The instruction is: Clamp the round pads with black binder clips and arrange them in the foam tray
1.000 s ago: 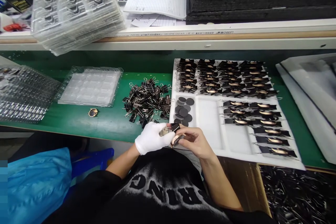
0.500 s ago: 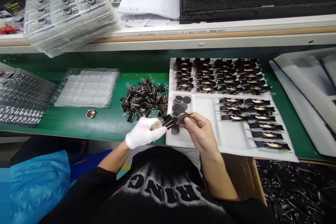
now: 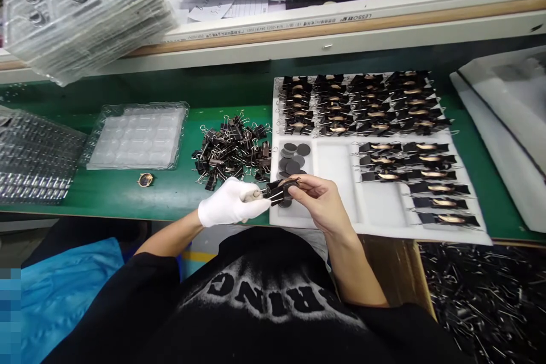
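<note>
My left hand (image 3: 226, 203), in a white glove, grips a black binder clip (image 3: 274, 193) by its wire handles. The clip's jaws reach over the edge of a round watch case (image 3: 292, 186) with a dark disc against its face. My bare right hand (image 3: 319, 200) pinches this case between thumb and fingers. Just behind the hands, loose dark grey discs (image 3: 293, 167) lie in a compartment of the white foam tray (image 3: 336, 182). Left of the tray is a heap of black binder clips (image 3: 234, 148). Another gold-rimmed watch case (image 3: 145, 180) lies alone on the green bench.
Clipped watch cases (image 3: 375, 105) stand in rows on the white tray. A clear plastic tray (image 3: 134, 136) and stacked blister trays (image 3: 34, 153) sit at the left. A shelf edge (image 3: 239, 48) crosses behind. A box of binder clips (image 3: 490, 296) is at lower right.
The clip in my left hand has moved right, from beside the watch case to over its edge. The camera view has shifted, so the bench items sit slightly higher in view.
</note>
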### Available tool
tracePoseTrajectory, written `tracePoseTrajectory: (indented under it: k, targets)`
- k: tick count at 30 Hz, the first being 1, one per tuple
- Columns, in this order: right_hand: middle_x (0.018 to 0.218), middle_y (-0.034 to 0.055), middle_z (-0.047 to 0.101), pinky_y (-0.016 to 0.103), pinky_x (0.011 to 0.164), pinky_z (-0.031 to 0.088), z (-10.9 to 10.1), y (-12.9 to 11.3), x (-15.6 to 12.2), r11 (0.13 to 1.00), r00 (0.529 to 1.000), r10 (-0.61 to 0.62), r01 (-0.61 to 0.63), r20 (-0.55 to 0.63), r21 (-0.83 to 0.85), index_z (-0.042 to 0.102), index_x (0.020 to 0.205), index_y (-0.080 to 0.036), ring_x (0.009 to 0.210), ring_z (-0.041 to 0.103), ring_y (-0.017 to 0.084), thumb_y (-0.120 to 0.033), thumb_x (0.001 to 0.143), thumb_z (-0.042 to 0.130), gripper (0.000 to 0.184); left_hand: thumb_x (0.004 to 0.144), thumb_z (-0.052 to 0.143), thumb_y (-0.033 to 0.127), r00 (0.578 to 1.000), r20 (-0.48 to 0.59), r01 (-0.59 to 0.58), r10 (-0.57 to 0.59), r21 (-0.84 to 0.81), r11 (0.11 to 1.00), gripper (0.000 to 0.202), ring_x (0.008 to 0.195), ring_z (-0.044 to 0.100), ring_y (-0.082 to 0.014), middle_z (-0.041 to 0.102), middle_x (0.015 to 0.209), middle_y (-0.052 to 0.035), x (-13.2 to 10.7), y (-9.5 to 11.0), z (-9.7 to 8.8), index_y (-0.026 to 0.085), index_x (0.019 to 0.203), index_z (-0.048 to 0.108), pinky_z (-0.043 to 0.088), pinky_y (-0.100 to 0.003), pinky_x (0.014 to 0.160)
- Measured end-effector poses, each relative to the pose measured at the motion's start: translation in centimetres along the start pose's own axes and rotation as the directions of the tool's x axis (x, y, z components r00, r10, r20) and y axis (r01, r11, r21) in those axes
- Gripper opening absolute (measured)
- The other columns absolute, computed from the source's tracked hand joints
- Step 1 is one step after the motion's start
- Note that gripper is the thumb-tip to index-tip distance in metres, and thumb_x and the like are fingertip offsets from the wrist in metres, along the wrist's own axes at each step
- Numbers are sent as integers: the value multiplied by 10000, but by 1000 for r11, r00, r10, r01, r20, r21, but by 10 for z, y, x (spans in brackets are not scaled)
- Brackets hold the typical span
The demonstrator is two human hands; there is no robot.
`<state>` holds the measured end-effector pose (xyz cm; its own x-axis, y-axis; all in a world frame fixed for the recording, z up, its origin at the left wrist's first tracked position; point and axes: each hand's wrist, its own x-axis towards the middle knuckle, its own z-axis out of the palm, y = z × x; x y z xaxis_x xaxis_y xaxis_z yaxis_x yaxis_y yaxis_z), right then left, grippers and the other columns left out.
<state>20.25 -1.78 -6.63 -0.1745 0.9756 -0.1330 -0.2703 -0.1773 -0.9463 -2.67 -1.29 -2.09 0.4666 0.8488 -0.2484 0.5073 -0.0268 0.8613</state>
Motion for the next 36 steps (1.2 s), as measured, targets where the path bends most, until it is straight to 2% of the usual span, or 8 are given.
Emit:
tracePoseTrajectory:
  k: [9, 13, 16, 18, 21, 26, 29, 36]
  targets:
    - [917, 54, 824, 342, 759, 637, -4, 7, -3, 999, 999, 32, -31, 6, -8, 845, 950, -234, 825, 751, 209, -397, 785, 910, 241, 914, 612, 372, 997, -26, -62, 67, 158, 985, 282, 474, 480, -75, 562, 529, 68, -3, -8, 6, 191, 699, 596, 369, -203, 497]
    - [878, 21, 764, 328, 812, 635, 4, 11, -7, 944, 993, 87, -58, -75, 325, 801, 841, -261, 862, 727, 192, -486, 712, 952, 301, 967, 579, 316, 982, 2, -177, 188, 342, 923, 200, 555, 570, -97, 645, 609, 54, -7, -14, -2, 216, 863, 717, 407, -226, 612]
    - [820, -26, 674, 293, 762, 639, 11, 13, -8, 808, 974, 206, -117, -91, 577, 740, 789, -265, 794, 684, 143, -551, 709, 939, 357, 1020, 557, 393, 923, -294, 4, 248, 652, 758, 373, 546, 550, -125, 628, 600, 12, 1, -29, -17, 203, 717, 662, 319, -278, 593]
    - [836, -36, 652, 256, 709, 627, 14, 15, -8, 773, 964, 253, -147, -87, 617, 723, 808, -265, 773, 662, 122, -551, 729, 927, 360, 1027, 562, 439, 880, -385, 163, 279, 795, 584, 407, 570, 541, -156, 626, 630, -20, 9, -40, -27, 193, 714, 648, 267, -313, 607]
    - [895, -27, 653, 241, 663, 618, 17, 18, -9, 795, 957, 279, -181, -84, 580, 725, 827, -255, 802, 660, 125, -532, 735, 928, 356, 983, 632, 519, 924, -291, 177, 248, 901, 397, 403, 729, 588, -227, 654, 769, -79, 15, -49, -36, 179, 771, 674, 288, -347, 687]
    - [892, -11, 642, 241, 642, 624, 18, 18, -11, 803, 951, 300, -207, -79, 559, 745, 823, -230, 808, 658, 136, -498, 712, 948, 354, 1036, 538, 509, 963, -184, 130, 196, 957, 261, 475, 924, 565, -305, 649, 943, -155, 14, -47, -34, 155, 761, 694, 301, -403, 750]
    - [902, 8, 670, 244, 659, 630, 18, 16, -12, 811, 955, 290, -213, -58, 545, 759, 850, -224, 845, 675, 152, -471, 750, 923, 313, 1066, 485, 455, 955, -223, 163, 197, 946, 280, 456, 961, 560, -305, 663, 1022, -162, 11, -45, -36, 147, 818, 711, 297, -407, 752]
    - [942, 29, 690, 258, 695, 637, 25, 12, -13, 840, 959, 283, -252, 9, 480, 786, 880, -219, 910, 691, 176, -386, 757, 917, 246, 1048, 541, 424, 892, -419, 235, 168, 749, 620, 436, 931, 594, -231, 689, 951, -70, 9, -52, -43, 183, 694, 621, 325, -387, 767]
